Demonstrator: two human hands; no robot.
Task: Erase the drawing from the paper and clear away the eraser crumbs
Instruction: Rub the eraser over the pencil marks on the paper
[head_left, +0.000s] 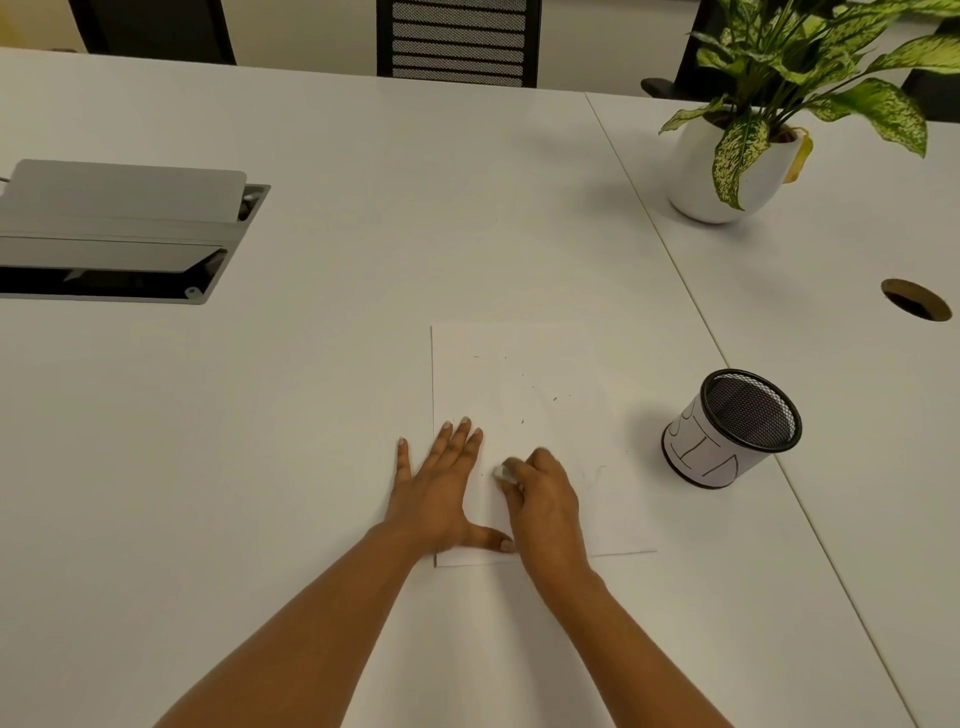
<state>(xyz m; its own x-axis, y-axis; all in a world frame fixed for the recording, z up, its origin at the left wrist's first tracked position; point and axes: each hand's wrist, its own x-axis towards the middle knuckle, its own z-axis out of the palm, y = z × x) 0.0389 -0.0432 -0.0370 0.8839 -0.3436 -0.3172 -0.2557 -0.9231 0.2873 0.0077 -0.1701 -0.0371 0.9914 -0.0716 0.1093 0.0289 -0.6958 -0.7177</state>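
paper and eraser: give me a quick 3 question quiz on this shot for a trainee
1. True or false: the left hand lies flat with straight fingers on the left edge of the paper.
2. Where is the pen cup? A: to the right of the paper. B: on the paper. C: to the left of the paper.
3. Fill in: the right hand pinches the ____.

Key: 1 true; 2 A; 3 eraser.
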